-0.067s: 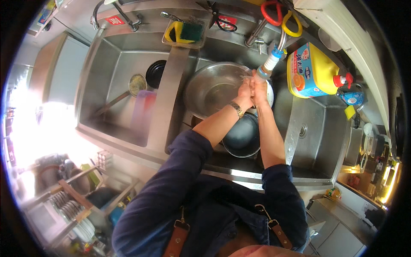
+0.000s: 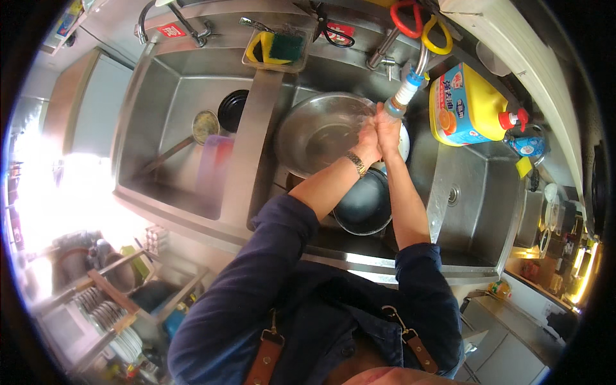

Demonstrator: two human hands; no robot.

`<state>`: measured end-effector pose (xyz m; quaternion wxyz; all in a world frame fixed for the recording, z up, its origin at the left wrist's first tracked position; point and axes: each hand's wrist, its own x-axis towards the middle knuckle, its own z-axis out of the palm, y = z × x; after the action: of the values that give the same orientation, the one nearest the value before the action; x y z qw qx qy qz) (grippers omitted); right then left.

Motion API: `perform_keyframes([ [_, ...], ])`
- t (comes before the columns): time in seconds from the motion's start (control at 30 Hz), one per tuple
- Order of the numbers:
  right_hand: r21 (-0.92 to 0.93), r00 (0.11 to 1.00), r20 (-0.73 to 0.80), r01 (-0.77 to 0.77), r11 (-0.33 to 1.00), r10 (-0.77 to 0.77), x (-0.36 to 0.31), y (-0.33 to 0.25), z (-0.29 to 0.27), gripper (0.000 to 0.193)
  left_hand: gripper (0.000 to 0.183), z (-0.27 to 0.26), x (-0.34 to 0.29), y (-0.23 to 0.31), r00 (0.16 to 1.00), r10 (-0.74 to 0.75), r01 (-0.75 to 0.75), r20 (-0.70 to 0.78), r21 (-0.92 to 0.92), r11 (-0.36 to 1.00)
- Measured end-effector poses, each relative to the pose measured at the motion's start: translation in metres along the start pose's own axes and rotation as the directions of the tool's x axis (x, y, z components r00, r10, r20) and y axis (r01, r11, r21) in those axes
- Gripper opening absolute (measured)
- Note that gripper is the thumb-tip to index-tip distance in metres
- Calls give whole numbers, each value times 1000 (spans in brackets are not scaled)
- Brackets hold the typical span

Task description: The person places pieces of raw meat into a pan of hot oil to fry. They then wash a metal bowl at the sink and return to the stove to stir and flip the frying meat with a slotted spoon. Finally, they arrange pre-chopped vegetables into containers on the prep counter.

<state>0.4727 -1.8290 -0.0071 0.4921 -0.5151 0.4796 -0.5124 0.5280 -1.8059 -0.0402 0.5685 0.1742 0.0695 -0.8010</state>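
Note:
My left hand (image 2: 366,142) and my right hand (image 2: 387,130) are pressed together under the tap's white and blue nozzle (image 2: 403,96), with water running over them. They hold nothing that I can see. A watch sits on my left wrist. Right below the hands stands a large steel bowl (image 2: 317,131) in the middle sink. A dark round pan (image 2: 364,204) lies nearer to me, under my forearms. A white plate edge (image 2: 403,142) shows behind my right hand.
A yellow detergent jug (image 2: 470,106) with a red cap stands to the right of the tap. A tray with a yellow and green sponge (image 2: 279,46) sits on the divider's back. The left sink (image 2: 160,109) holds a ladle (image 2: 204,126), a black bowl and a pink cup. A dish rack is at lower left.

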Motion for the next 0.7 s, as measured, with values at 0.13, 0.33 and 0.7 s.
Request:
perform_keyframes([
  [0.13, -492, 959, 114, 281, 824, -259, -17, -12, 3, 30, 32, 26, -7, 8, 1000, -24, 26, -17, 69, 997],
  [0.33, -540, 989, 145, 97, 836, -20, -32, 4, -2, 49, 32, 25, -13, 17, 989, 33, -21, -146, 81, 996],
  [0.7, -478, 994, 100, 15, 878, 38, 6, 18, -12, 51, 52, 37, -31, 5, 999, -26, 24, 24, 101, 995],
])
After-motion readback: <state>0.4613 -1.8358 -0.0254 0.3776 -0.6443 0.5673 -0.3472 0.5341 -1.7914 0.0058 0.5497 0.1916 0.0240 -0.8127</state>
